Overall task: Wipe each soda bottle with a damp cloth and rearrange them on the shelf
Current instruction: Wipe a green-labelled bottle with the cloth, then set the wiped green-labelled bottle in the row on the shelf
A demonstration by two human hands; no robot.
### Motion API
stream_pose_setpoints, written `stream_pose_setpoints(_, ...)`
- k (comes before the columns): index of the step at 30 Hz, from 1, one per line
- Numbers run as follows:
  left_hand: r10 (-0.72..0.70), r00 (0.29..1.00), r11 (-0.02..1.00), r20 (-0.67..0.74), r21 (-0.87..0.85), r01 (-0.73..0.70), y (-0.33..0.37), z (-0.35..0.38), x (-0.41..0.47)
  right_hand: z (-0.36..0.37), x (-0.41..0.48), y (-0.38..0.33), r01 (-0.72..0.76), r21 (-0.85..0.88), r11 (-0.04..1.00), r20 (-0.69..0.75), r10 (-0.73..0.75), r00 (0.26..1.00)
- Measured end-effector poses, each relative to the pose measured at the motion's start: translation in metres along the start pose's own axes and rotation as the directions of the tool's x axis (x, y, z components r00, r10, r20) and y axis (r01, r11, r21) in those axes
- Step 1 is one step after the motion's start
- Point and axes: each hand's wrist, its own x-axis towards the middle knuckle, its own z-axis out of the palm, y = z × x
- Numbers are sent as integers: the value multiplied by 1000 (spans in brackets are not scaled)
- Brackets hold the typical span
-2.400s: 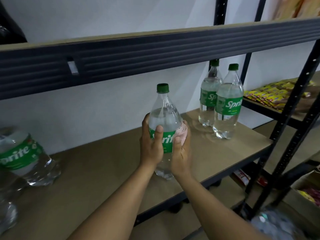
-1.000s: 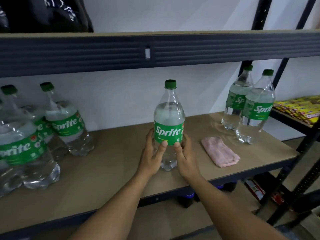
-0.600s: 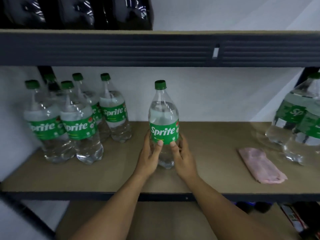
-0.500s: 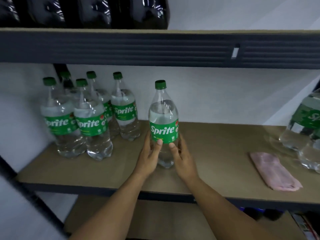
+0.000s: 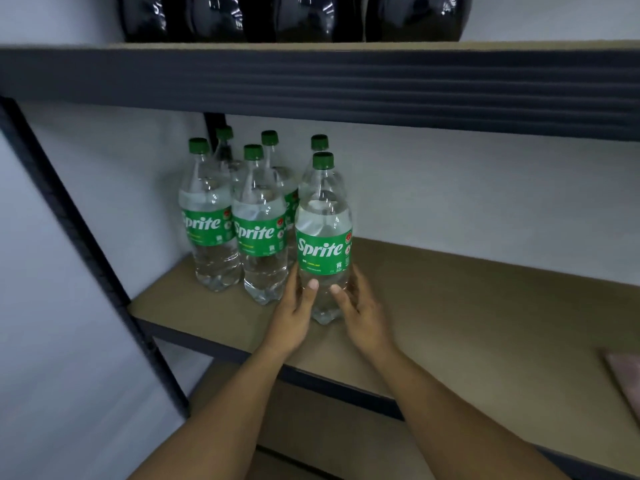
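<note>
A clear Sprite bottle (image 5: pixel 323 237) with a green cap and label stands upright on the tan shelf board (image 5: pixel 467 306). My left hand (image 5: pixel 294 311) and my right hand (image 5: pixel 360 308) grip its lower part from both sides, thumbs on the front. It stands right beside a cluster of several other Sprite bottles (image 5: pixel 235 223) at the shelf's left end, in front of one of them. A corner of the pink cloth (image 5: pixel 625 379) lies at the right edge of the view.
The dark beam of the upper shelf (image 5: pixel 346 84) hangs low over the bottle caps, with dark soda bottles (image 5: pixel 294 15) on it. A black upright post (image 5: pixel 86 244) bounds the left end. A white wall stands behind; a lower shelf board (image 5: pixel 329 441) shows beneath.
Both hands have carried the bottle leftward along the shelf until it stands against the cluster at the left end. The cloth, laid down earlier, stays far to the right.
</note>
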Motion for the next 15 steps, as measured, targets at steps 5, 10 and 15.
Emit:
stream_pose_setpoints(5, 22, 995, 996, -101, 90, -13, -5, -2, -1, 17, 5, 16, -31, 19, 999, 45, 30, 999)
stream_pose_setpoints(10, 68, 987, 988, -145, 150, -46, -10, -3, -2, 16, 7, 19, -32, 14, 999, 80, 31, 996)
stream_pose_setpoints(15, 82, 983, 989, -164, 139, -60, -15, -3, 0, 20, 8, 28, 30, -63, 998, 76, -26, 997)
